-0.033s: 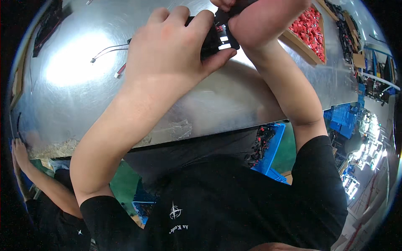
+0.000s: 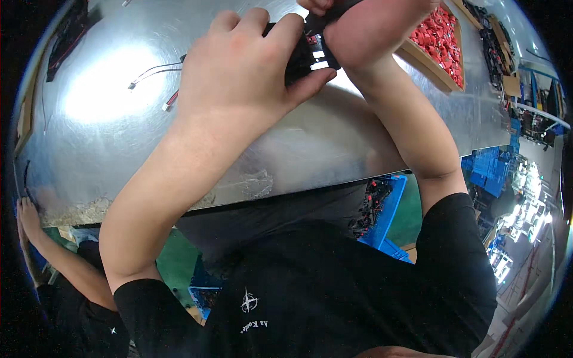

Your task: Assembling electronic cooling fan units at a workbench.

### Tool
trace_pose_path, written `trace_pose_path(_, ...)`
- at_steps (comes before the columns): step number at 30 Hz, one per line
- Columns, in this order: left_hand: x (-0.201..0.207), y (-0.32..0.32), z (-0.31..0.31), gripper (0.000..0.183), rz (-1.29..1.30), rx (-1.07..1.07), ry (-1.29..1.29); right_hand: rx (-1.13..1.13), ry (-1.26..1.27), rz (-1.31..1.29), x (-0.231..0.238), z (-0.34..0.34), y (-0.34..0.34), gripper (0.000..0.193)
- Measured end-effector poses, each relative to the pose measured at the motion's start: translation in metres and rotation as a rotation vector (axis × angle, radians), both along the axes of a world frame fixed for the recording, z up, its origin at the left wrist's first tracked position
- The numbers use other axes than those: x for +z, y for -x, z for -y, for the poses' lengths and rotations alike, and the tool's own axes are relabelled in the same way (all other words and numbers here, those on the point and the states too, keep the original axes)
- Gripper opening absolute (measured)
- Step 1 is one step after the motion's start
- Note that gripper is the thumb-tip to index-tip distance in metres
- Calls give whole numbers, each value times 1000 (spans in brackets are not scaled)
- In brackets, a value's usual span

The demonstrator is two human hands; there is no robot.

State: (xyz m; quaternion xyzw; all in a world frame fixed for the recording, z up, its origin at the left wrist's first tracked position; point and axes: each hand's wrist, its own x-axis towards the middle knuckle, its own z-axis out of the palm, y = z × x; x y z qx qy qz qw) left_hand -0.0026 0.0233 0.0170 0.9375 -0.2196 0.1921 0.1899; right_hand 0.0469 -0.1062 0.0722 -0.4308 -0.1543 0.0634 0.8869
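My left hand [image 2: 239, 65] is wrapped over a black plastic housing [image 2: 298, 62] on the metal table, its thumb along the near edge and its fingers over the far side. A bit of red and bright rectangular openings show in the housing. My right hand [image 2: 373, 33] is bent over the housing's right side, fingertips curled at the top edge of the picture around something dark I cannot make out. A thin cable with a small dark connector [image 2: 132, 86] and a red-and-black lead with a white connector [image 2: 166, 107] stick out left of my left hand.
A cardboard tray of red parts [image 2: 439, 45] stands at right on the metal table [image 2: 310, 146]. Black wired parts [image 2: 68, 39] lie at far left. Below the table edge is a blue crate [image 2: 388, 209]. Another person's hand [image 2: 28, 216] rests at the left table edge.
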Motion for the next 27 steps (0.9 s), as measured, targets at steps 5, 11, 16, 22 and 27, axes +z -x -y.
trace_pose_path(5,6,1,1,54,12,18,-67,-200,462,339,-21,-3,-4,101)
trace_pose_path(11,6,2,-1,62,4,68,-114,30,192,-95,12,4,8,101)
trace_pose_path(16,12,2,-3,66,15,59,-200,35,604,166,-12,9,-7,104)
trace_pose_path(22,9,-13,-9,80,-148,-16,-73,336,80,-88,-24,36,-25,99)
trace_pose_path(27,1,-20,-6,82,37,-154,-122,380,-86,-198,-21,54,-16,104)
